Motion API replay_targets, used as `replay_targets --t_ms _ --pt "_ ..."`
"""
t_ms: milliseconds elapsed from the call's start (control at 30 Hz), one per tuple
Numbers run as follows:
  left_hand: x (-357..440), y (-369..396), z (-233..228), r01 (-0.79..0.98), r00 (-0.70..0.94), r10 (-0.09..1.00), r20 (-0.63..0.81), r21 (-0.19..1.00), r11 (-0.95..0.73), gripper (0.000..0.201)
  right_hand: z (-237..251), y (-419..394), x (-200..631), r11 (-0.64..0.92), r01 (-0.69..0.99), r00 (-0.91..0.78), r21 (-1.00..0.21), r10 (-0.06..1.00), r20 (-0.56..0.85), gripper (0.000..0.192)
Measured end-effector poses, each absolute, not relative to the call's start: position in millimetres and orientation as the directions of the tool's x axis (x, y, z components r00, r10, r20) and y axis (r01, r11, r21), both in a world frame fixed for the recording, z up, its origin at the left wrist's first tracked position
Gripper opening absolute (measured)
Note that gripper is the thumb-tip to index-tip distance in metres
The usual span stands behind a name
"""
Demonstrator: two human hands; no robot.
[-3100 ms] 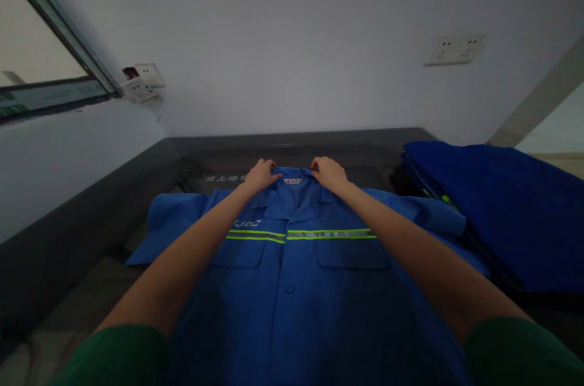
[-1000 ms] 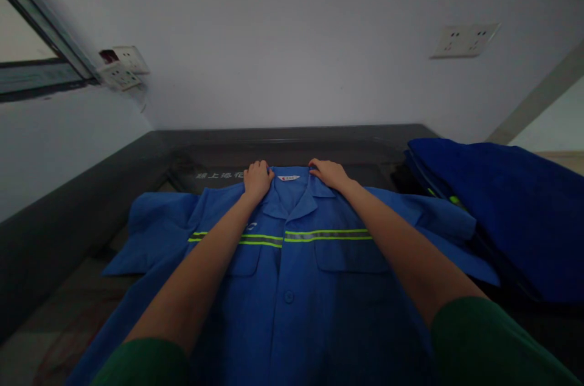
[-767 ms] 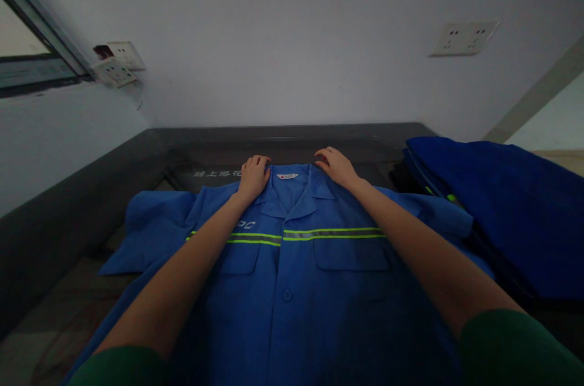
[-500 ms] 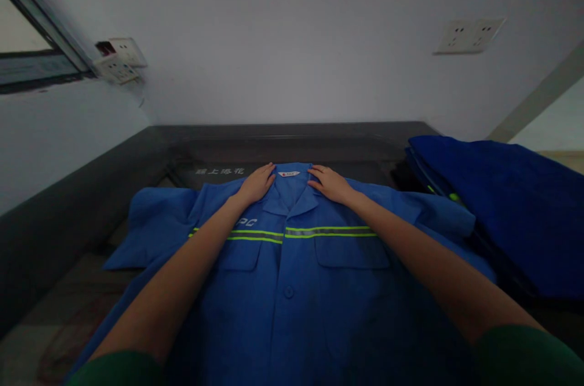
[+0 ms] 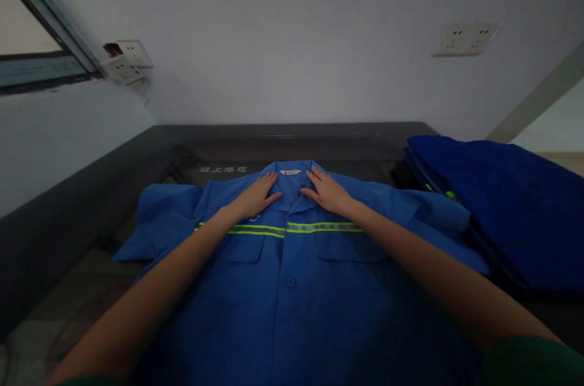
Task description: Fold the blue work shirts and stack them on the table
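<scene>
A blue short-sleeved work shirt (image 5: 287, 289) lies spread front side up, its collar toward the wall. Yellow-edged reflective stripes cross its chest above two pocket flaps, and a button shows on the front placket. My left hand (image 5: 256, 194) rests flat on the left side of the collar, fingers stretched out and thumb apart. On the collar's right side my right hand (image 5: 329, 190) lies flat too, with its fingers spread. Between them a small white label (image 5: 290, 172) is visible inside the neck. The shirt's lower part fades into shadow.
Folded darker blue garments (image 5: 511, 203) are stacked at the right, touching the shirt's right sleeve area. A dark raised rim (image 5: 292, 130) borders the surface along the wall. Wall sockets (image 5: 468, 38) are at upper right, more sockets (image 5: 128, 61) at upper left beside a window frame.
Both hands have slid slightly down from the collar's top edge onto its lapels, with the thumbs now spread inward. The shirt has shifted slightly in view.
</scene>
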State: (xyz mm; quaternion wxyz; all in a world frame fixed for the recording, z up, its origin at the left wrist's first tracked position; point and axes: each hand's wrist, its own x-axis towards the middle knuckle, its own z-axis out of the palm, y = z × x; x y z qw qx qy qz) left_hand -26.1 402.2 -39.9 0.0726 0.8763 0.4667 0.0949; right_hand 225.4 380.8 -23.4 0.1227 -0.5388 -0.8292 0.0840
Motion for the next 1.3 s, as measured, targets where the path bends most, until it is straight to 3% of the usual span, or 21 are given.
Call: replay_targets --t_ms 100,333,667,767,900,1300 --pt "-22 396 -43 0.848 0.498 0.866 0.039 0.186 -0.496 0.074 -31 372 222 0.353 0.904 -0.357 -0.242 0.934 0.029 0.079" --pt "-7 403 -41 0.909 0.389 0.921 0.022 0.153 -0.388 0.072 -40 374 224 0.344 0.916 -0.341 -0.206 0.939 0.05 0.075" --pt "-17 400 -45 0.876 0.355 0.905 0.234 0.255 -0.41 0.061 -34 374 222 0.353 0.912 -0.336 -0.208 0.935 0.114 0.07" --pt "-18 406 -43 0.896 0.333 0.92 0.205 0.236 -0.376 0.061 -28 377 216 0.323 0.918 -0.285 -0.229 0.941 0.183 0.067" --pt "-12 414 -40 0.908 0.348 0.922 0.171 0.184 -0.377 0.062 -29 384 210 0.225 0.946 -0.205 -0.234 0.973 0.108 0.066" --pt "-16 425 -54 0.897 0.337 0.908 0.248 0.207 -0.39 0.06 -33 397 206 0.145 0.973 -0.121 -0.181 0.983 0.135 0.06"
